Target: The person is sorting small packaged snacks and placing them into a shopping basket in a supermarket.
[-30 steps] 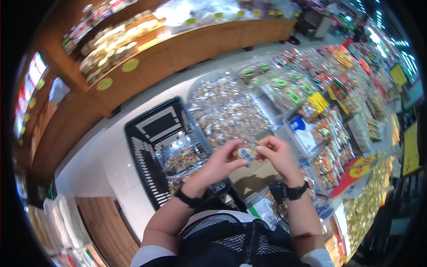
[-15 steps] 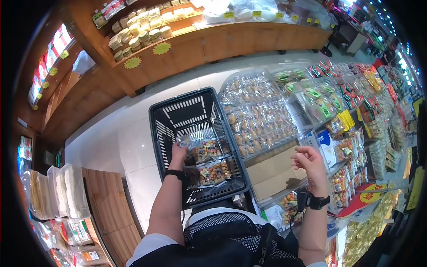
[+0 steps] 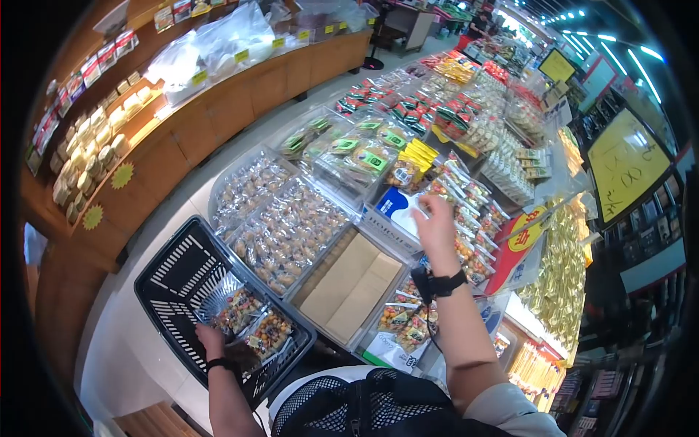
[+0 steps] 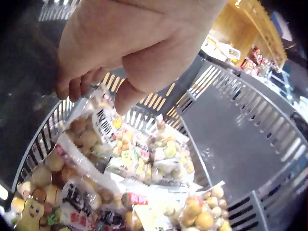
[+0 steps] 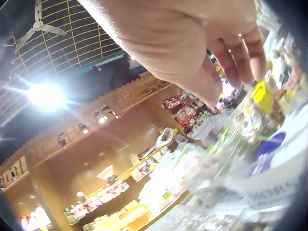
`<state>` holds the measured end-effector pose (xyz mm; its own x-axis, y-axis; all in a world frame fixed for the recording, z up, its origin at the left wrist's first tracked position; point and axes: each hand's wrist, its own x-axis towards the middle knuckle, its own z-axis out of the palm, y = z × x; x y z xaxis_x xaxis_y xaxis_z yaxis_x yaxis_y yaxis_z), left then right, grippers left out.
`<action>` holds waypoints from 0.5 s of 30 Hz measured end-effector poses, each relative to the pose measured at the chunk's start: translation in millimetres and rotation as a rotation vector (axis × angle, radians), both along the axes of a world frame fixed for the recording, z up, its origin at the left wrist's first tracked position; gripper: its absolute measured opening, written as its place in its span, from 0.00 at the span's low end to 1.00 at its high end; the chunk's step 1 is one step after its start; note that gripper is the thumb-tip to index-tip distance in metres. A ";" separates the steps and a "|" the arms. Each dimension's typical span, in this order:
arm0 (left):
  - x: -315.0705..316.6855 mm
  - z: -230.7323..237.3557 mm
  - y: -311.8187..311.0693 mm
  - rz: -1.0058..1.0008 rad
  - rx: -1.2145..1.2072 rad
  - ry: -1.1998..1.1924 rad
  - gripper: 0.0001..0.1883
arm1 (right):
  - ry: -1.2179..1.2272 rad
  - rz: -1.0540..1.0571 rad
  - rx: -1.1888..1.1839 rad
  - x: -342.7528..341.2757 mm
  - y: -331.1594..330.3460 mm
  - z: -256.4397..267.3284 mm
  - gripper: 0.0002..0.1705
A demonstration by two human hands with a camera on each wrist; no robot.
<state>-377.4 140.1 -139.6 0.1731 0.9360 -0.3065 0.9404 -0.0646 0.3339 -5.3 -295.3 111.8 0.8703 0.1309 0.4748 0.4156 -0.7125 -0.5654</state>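
Note:
My left hand is low inside a black plastic shopping basket. In the left wrist view its fingers hang loosely with the thumb apart, above clear packets of small round snacks, and nothing shows in its grip. Several such packets lie on the basket floor. Over the display my right hand hovers beside a blue and white packet, near rows of colourful snack packets. Its fingers are loosely bent with nothing between them.
A cardboard-lined bin sits between the basket and the right arm. Trays of wrapped snacks lie beyond it. A red and yellow sign juts out at the right. A wooden counter runs along the far left.
First both hands met over the bin around a small clear packet. The left hand then went down into the basket; the right moved forward over the display. The head view swung right.

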 end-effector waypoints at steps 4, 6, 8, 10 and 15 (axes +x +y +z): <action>13.7 49.8 -19.8 -0.174 0.151 -0.255 0.30 | -0.220 -0.236 -0.137 37.7 -39.9 4.8 0.19; 24.9 59.2 -33.0 -0.260 0.244 -0.356 0.31 | -0.232 -0.333 -0.192 48.0 -51.2 -0.9 0.20; 41.0 68.7 -47.8 -0.364 0.258 -0.643 0.29 | 0.023 -0.332 -0.245 56.9 -57.5 -8.8 0.18; 62.1 101.6 -74.6 -0.384 0.217 -0.664 0.26 | 0.121 -0.306 -0.197 59.3 -60.1 -12.9 0.17; 110.5 172.1 -140.0 -0.565 -0.045 -0.899 0.17 | 0.266 -0.155 0.087 65.5 -71.6 -23.9 0.13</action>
